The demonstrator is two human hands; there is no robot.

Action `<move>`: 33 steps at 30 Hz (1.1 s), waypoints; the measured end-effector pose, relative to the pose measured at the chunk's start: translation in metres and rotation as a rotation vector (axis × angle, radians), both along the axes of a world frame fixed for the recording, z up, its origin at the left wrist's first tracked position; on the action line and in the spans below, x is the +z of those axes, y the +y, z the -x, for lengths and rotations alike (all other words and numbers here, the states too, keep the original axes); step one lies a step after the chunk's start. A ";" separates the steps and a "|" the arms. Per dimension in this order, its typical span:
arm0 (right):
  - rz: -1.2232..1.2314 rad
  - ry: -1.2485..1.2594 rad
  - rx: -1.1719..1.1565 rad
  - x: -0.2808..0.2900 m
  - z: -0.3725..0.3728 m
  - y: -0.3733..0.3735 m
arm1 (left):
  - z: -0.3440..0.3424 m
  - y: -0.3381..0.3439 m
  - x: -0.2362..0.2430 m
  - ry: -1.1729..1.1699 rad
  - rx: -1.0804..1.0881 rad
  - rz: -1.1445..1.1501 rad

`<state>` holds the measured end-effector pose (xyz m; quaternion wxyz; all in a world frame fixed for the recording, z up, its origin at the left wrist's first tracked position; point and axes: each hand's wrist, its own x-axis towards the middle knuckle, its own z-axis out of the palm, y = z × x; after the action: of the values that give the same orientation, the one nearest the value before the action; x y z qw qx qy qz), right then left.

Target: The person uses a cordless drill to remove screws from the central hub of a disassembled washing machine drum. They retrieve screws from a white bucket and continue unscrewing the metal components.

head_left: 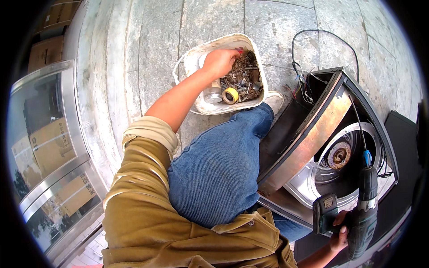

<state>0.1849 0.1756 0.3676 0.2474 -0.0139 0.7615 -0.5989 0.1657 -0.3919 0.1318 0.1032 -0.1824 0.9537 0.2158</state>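
My left hand (219, 63) reaches into a white plastic bucket (193, 58) holding a heap of loose screws and small hardware (245, 78). Its fingers are curled down beside a small red object (240, 50); whatever they pinch is hidden. A yellow tape roll (230, 95) and a clear round container (212, 94) lie in the bucket nearby. At the lower right, my right hand (340, 236) is wrapped around the handle of a black and teal cordless drill (363, 223). A long thin bit (359, 118) extends from the drill, over an opened metal appliance.
The dark-cased appliance (308, 127) lies tilted on the right, showing a round steel housing (306, 184) with a rusty hub (339, 155). Loose wires (305, 87) and a black cable (328, 30) trail from it. A glass door (44, 134) with cartons behind stands left.
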 end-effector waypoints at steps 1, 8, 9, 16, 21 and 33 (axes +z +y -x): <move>0.007 -0.005 0.008 -0.001 0.001 0.000 | -0.001 -0.003 0.000 0.020 0.038 0.005; -0.023 0.057 0.018 0.006 0.002 -0.019 | 0.003 -0.008 -0.003 0.066 -0.020 0.001; -0.022 0.057 0.026 0.006 0.003 -0.018 | 0.002 -0.008 -0.003 0.064 -0.037 -0.008; -0.011 0.054 0.017 0.004 0.001 -0.016 | 0.003 -0.014 -0.006 -0.053 -0.090 -0.007; 0.005 0.049 0.032 0.003 0.003 -0.015 | 0.003 -0.007 -0.006 -0.167 -0.010 -0.078; 0.023 0.061 0.061 0.003 0.007 -0.010 | -0.025 0.048 0.038 -0.445 -0.411 -0.081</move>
<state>0.1777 0.1657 0.3706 0.2424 -0.0582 0.7610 -0.5990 0.1910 -0.3436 0.1700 0.3585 -0.0243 0.9151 0.1831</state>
